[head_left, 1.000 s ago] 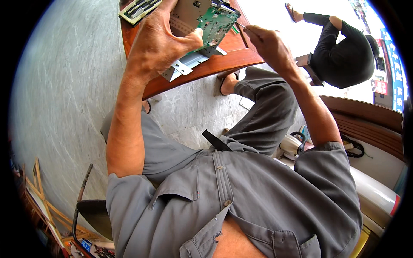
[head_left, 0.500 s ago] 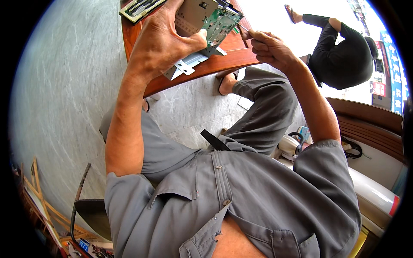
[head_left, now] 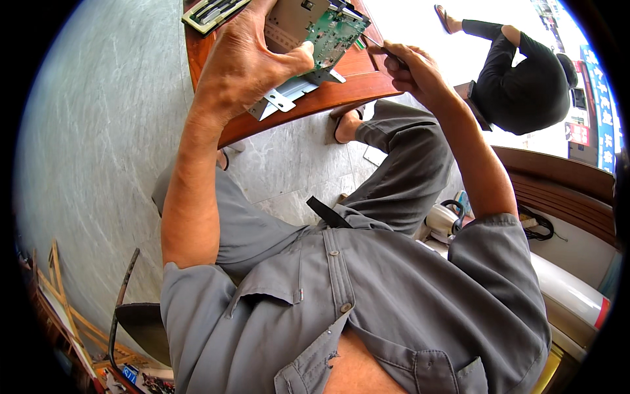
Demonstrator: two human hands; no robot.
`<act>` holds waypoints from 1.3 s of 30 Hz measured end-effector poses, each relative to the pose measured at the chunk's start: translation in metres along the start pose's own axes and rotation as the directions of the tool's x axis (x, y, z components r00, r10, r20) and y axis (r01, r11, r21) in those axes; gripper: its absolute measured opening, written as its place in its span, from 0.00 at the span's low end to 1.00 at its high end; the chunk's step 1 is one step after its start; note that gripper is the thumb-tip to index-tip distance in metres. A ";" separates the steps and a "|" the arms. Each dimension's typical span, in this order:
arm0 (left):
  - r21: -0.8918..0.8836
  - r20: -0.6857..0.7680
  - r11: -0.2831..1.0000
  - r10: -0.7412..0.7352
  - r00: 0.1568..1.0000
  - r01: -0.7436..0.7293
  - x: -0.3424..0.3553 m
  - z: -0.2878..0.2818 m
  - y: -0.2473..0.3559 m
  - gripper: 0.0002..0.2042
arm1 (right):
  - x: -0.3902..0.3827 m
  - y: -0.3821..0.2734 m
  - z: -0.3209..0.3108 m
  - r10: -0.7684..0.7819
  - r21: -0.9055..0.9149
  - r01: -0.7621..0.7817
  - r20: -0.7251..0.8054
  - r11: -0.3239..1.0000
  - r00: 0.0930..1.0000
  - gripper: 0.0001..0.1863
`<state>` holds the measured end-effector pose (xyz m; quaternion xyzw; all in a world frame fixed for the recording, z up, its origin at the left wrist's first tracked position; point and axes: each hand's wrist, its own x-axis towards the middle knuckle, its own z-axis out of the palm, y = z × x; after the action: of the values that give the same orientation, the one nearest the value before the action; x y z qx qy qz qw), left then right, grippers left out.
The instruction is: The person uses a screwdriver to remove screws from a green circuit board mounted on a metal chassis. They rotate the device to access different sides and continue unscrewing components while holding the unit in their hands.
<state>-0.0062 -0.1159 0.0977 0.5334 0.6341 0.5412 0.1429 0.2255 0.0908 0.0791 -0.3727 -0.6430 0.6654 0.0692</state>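
Note:
On the wooden table [head_left: 348, 92] is a metal device [head_left: 283, 26] with an exposed green circuit board [head_left: 328, 38] and a silver bracket [head_left: 277, 100] projecting toward me. My left hand [head_left: 239, 72] grips the device from the left, its thumb by the board's lower left. My right hand [head_left: 413, 72] is closed on a thin screwdriver [head_left: 373, 41], angled toward the board's right edge; whether its tip touches, I cannot tell. Up at the table's left lies an open case [head_left: 205, 13] with dark tools inside.
A person in black [head_left: 525, 92] sits hunched at upper right. A wooden bench back [head_left: 558, 187], a kettle [head_left: 440, 217] and dark cable are at my right. A metal-framed chair [head_left: 139, 325] and wooden slats [head_left: 56, 289] stand at lower left. My legs extend under the table.
My right fingers have shifted on the screwdriver and moved slightly down and right since a second ago. The device has shifted slightly; my left hand keeps its grip.

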 end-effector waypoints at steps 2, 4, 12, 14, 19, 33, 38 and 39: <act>0.016 -0.019 0.999 0.030 0.999 -0.029 0.000 0.000 -0.003 0.31 | -0.001 -0.003 -0.004 0.090 0.157 -0.107 0.111 0.982 0.990 0.23; 0.009 -0.034 0.998 0.059 0.998 -0.058 0.000 0.002 -0.007 0.31 | 0.005 0.000 -0.011 0.073 0.147 -0.098 0.169 0.984 0.983 0.22; -0.017 0.006 1.000 0.006 1.000 -0.006 0.001 -0.001 -0.002 0.30 | 0.004 0.002 0.009 -0.522 -0.878 0.223 -0.036 0.423 0.852 0.14; -0.034 0.005 0.999 -0.008 1.000 0.008 0.000 -0.002 -0.002 0.30 | 0.004 0.001 0.012 -0.602 -0.930 0.268 0.066 0.252 0.796 0.13; -0.076 0.001 0.997 -0.029 1.000 0.029 -0.001 -0.002 -0.001 0.29 | 0.006 0.001 0.009 -0.525 -0.639 0.352 -0.096 0.684 0.846 0.16; -0.027 -0.012 1.000 -0.013 1.000 0.013 0.000 -0.001 -0.001 0.29 | 0.008 0.003 -0.007 -0.162 -0.401 0.118 -0.076 0.908 0.984 0.22; -0.057 -0.022 0.998 -0.030 0.999 0.029 -0.001 -0.001 -0.001 0.28 | 0.015 0.008 -0.003 -0.541 -0.793 0.281 -0.071 0.540 0.838 0.22; -0.065 -0.015 0.997 -0.035 0.999 0.034 -0.001 0.000 -0.003 0.29 | 0.014 0.010 0.000 -0.605 -0.815 0.317 -0.050 0.484 0.795 0.23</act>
<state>-0.0077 -0.1162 0.0953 0.5134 0.6264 0.5631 0.1643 0.2196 0.0975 0.0647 -0.2807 -0.9185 0.2053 0.1884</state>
